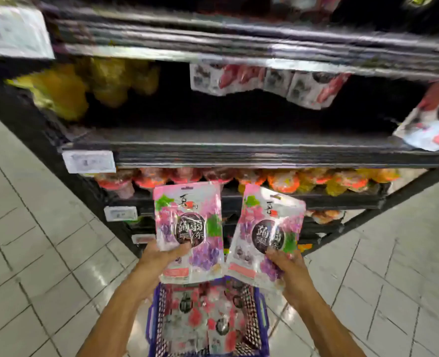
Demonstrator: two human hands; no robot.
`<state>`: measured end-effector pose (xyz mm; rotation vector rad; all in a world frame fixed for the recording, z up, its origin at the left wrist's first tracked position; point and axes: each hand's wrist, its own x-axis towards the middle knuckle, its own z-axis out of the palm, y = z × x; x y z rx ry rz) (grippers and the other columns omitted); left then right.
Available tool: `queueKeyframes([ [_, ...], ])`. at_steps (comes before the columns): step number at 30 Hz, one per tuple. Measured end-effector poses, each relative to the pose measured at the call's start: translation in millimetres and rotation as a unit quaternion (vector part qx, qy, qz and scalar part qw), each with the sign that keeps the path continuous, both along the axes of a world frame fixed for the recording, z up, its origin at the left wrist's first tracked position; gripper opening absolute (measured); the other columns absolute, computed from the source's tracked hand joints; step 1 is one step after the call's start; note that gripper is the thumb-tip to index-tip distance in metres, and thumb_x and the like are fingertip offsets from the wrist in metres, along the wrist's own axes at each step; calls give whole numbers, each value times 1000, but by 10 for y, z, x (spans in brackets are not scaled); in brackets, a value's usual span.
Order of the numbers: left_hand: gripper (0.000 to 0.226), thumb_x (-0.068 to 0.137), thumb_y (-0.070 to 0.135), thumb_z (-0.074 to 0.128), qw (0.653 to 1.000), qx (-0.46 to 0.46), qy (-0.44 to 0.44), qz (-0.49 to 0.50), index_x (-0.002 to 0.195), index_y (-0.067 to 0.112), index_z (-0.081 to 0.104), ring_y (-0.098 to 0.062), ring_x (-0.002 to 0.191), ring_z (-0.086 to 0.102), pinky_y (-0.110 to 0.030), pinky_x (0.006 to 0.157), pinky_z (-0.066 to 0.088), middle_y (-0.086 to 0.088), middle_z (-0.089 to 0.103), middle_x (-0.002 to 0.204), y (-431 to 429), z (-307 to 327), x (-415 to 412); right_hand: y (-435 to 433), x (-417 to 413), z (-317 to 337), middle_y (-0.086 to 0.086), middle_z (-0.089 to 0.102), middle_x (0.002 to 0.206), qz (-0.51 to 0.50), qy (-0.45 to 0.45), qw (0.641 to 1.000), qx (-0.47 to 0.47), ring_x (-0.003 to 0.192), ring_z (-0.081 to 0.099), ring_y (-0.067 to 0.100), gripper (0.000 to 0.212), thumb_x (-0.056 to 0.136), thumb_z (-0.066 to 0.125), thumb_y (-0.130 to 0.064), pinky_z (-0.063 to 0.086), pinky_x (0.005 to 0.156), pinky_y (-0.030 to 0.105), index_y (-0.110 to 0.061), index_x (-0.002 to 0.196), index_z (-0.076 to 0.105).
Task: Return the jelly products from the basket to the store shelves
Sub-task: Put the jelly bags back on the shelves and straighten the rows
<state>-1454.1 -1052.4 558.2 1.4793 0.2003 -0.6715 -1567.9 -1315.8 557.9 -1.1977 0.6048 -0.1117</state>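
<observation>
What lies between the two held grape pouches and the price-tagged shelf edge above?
Head view: a row of red and orange jelly cups, just above the left pouch and right pouch.

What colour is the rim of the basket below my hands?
The basket has a blue rim, seen best in the head view.

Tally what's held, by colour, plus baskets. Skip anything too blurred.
Purple grape pouches: 2, the left pouch in the left hand and the right pouch in the right hand
Baskets: 1, the blue basket
Total: 3
Pouches inside the basket: too blurred to count.
</observation>
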Motion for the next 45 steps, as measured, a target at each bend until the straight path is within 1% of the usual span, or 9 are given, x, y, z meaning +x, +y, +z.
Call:
queueKeyframes([
  [4,66,29,36,89,993,-13,-111,-37,93,25,77,-31,93,68,-57,89,52,-9,76,95,-7,1046,171,-1,49,949,2,73,72,-38,-85,994,-61,62,68,17,36,64,73,-5,54,53,24,-5,99,64],
  [8,80,27,40,95,972,-26,-220,-82,102,23,72,-30,91,72,-50,76,60,-7,77,95,44,1872,249,9,53,1727,3,74,73,-61,-154,980,-109,61,70,14,27,68,72,0,54,51,24,-8,94,68],
  [12,57,43,46,92,936,-45,-333,-106,96,40,72,-18,86,75,-24,65,58,2,78,94,62,2593,271,-20,40,2399,11,76,90,-60,-210,967,-133,79,73,26,35,69,75,-17,57,62,27,-7,101,69],
  [16,52,51,47,89,908,-69,-400,-100,99,36,73,-17,85,75,-20,64,56,0,78,94,47,3128,342,-78,56,2979,10,76,100,-64,-258,949,-172,90,73,24,35,68,80,-30,57,68,24,-19,101,72],
  [20,53,46,46,88,893,-90,-436,-71,96,33,74,-18,81,72,-36,70,60,-9,77,93,-67,3496,414,-156,113,3452,4,76,100,-83,-301,927,-206,90,73,18,32,69,77,-44,56,68,21,-31,98,73],
  [24,47,51,36,91,875,-93,-469,-75,94,37,73,-15,81,75,-19,60,56,2,78,91,-251,3780,479,-314,294,3849,3,76,91,-111,-339,911,-206,77,72,13,36,69,75,-36,54,61,20,-17,99,72],
  [38,45,55,24,90,873,-93,-477,-43,95,14,72,-9,61,71,-14,48,49,-2,76,75,-895,4287,607,-960,1070,4775,18,74,93,-105,-387,882,-247,79,70,28,24,81,78,-24,59,69,43,-12,100,70],
  [41,47,49,32,92,871,-80,-484,-23,90,19,73,-8,63,69,-17,51,50,-3,76,78,-997,4330,640,-1029,1201,4922,11,75,94,-121,-406,864,-272,78,70,22,23,83,76,-21,59,63,35,-11,103,70],
  [45,57,44,45,86,869,-82,-488,-17,94,20,73,-12,68,72,-19,55,52,-3,77,82,-1081,4353,646,-1100,1366,5046,5,75,99,-121,-416,845,-314,93,71,24,26,83,77,-23,58,83,43,-15,105,69],
])
